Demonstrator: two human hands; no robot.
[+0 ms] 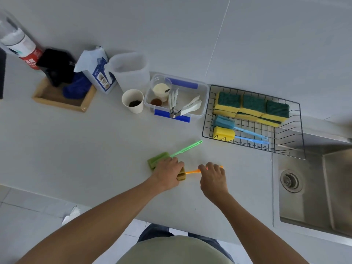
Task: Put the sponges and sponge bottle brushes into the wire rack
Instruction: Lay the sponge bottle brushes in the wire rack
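Note:
A black wire rack (pixel 206 111) stands at the counter's right, partly over the sink. Inside lie several yellow-green sponges (pixel 253 107) and two blue-handled bottle brushes (pixel 226 128). On the counter lies a green sponge bottle brush (pixel 182 150), its handle pointing up-right. Beside it is an orange-handled brush (pixel 192 171) with a yellow-brown sponge head. My left hand (pixel 167 173) covers and grips that head. My right hand (pixel 213 176) closes on the handle's far end.
A clear tub (pixel 202 96) with blue clips holds plastic cutlery and a cup. Left of it stand a paper cup (pixel 133 101), a white container, a carton and a wooden tray (pixel 57 101). The steel sink (pixel 314 185) is at right.

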